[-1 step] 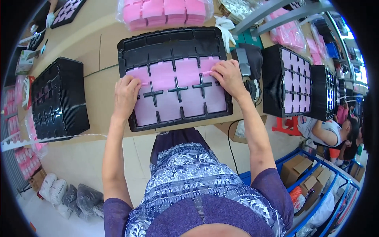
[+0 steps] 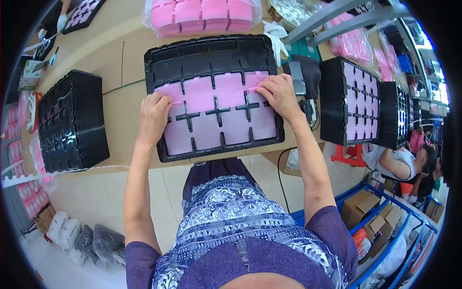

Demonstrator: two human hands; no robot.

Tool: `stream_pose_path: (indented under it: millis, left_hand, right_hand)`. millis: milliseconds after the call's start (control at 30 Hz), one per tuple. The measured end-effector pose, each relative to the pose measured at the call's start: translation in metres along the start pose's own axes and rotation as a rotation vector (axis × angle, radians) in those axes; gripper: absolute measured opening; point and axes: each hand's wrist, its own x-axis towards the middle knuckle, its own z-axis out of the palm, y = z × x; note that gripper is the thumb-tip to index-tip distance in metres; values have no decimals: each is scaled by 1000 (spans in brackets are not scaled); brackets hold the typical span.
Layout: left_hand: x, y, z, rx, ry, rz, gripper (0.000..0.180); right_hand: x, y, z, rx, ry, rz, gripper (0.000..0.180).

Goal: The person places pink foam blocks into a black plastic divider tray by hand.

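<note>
A black plastic tray (image 2: 209, 48) with raised cross-shaped dividers lies on the table before me. Pink foam sheet (image 2: 248, 126) covers its near row of pockets. Across the middle row lies another pink foam sheet (image 2: 211, 91), notched around the dividers, its far edge short of the bare far row. My left hand (image 2: 155, 114) pinches this sheet's left end between thumb and fingers at the tray's left edge. At the right edge my right hand (image 2: 280, 96) pinches its other end, where a folded pink strip shows at the fingertips.
Stacked black trays (image 2: 72, 120) stand at the left, and foam-filled ones (image 2: 337, 101) at the right. Beyond my tray sits a bagged pile of pink foam (image 2: 202, 17). A white glove (image 2: 275, 38) lies by the tray's far right corner, near grey metal bars (image 2: 346, 24).
</note>
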Motion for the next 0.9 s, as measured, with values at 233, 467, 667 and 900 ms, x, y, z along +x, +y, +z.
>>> stream_pose_path:
  millis: [233,467,667,900]
  left_hand:
    - [85,-34,-8,-166,87,-49,7]
    - [113,-20,23,150,398,-28,16]
    - [79,56,51,-102,54,245,44]
    - [85,47,51,-105,65,126,60]
  right_hand:
    - [69,30,11,-80,177,28,16]
    - [96,39,22,-322,482,75,21]
    - [56,-18,34,-207,257,-2,34]
    - [64,-5,38,-288,188,98,40]
